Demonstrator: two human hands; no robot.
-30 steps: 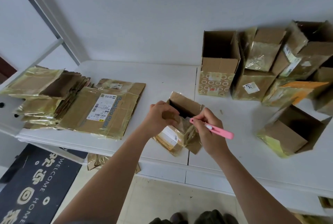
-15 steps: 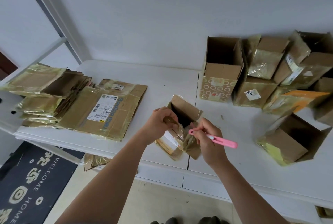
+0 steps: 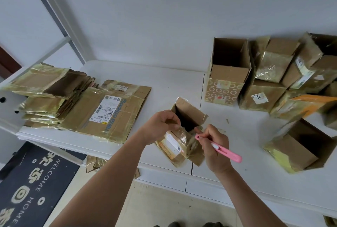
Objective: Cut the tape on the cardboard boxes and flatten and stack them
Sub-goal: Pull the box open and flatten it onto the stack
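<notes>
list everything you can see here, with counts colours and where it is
small box: one, brown with a white label and shiny tape, open, table centre, held
pink cutter: one, in the right hand beside the small box
flattened boxes: a stack, count unclear, brown with yellowish tape, table left
unflattened boxes: a cluster of several, brown and taped, table right; one patterned with circles
table: one, white
doormat: one, dark with pale lettering, floor at lower left
left hand: grips the small box's near edge
right hand: holds the pink cutter
</notes>
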